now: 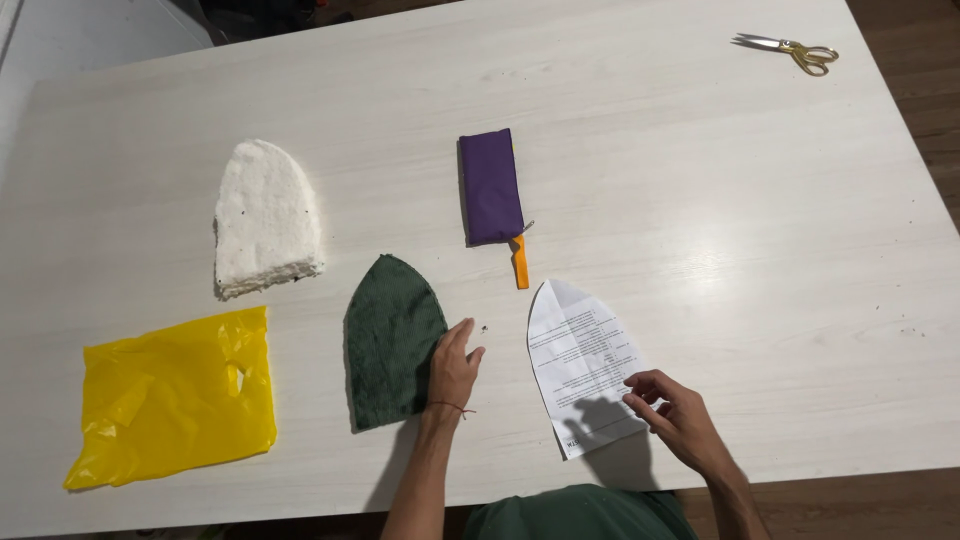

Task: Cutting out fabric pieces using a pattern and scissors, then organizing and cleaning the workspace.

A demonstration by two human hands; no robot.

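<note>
Covering green felt piece (390, 340) edge: left hand (453, 368)

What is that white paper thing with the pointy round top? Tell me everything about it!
The paper piece is a flat white sheet cut like an arch, rounded to a soft point at the far end and straight at the near end. It has small printed text and faint fold lines. It lies on the pale wooden table, and the right hand pinches its near right edge, casting a shadow on it.
</note>
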